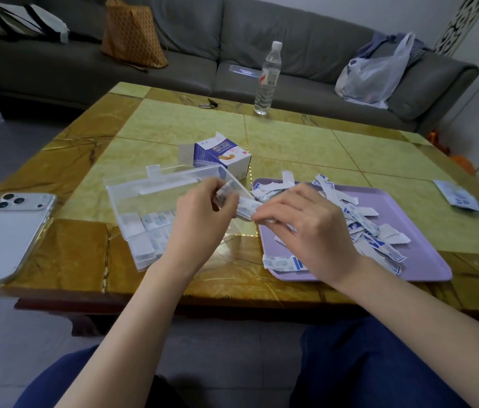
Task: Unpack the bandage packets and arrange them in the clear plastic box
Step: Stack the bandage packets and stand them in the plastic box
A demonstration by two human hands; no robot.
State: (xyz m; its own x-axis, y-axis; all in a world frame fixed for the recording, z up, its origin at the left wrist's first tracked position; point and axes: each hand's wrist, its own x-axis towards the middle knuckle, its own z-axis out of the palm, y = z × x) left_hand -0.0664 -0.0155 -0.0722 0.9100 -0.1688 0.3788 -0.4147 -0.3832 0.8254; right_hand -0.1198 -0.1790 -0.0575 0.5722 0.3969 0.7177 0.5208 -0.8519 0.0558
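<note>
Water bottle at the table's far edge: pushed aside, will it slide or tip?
The water bottle stands upright, tall on a narrow base, so a push near the cap would probably tip it. The table looks glossy, so a low push likely slides it. Its round body would probably roll once down.

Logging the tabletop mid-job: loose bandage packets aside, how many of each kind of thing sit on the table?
clear plastic box: 1
purple tray: 1
bandage carton: 1
phone: 1
water bottle: 1
small dark item, too small to identify: 1
Total: 6
Not counted: bandage packets, including those the left hand and right hand hold.
</note>
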